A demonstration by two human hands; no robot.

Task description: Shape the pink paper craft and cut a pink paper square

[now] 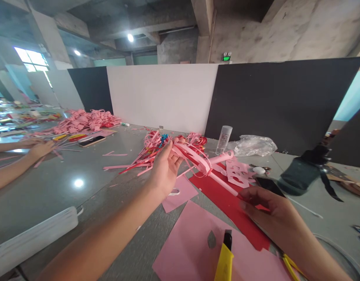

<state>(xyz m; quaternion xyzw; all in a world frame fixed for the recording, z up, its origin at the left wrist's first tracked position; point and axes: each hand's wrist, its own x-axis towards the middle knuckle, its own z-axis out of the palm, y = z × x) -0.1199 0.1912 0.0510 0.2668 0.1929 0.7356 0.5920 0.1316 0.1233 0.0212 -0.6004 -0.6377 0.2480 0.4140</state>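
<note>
Nearest the head camera, a yellow cutter (224, 262) lies on pink paper (184, 242). Beyond, the left hand (165, 169) pinches looped paper strips (193, 154) between thumb and fingers; the right hand (266, 207) has its fingertips clamped on the near end of a pink stem (223, 184) joining those loops, above red paper (219, 205). A clear bottle (223, 140) stands behind.

Pink and Red Scattering Across Grey Floor (65, 175)

A heap of pink strips (92, 119) is lying near a phone (92, 141), while a smaller tangle of pink and red strips (152, 146) is spreading farther right. A clear bottle (223, 140) is standing beside crumpled plastic (252, 145); a red sheet (217, 199) and a large pink sheet (188, 242) are lying in front, with a dark bottle (299, 175) resting at right.
</note>
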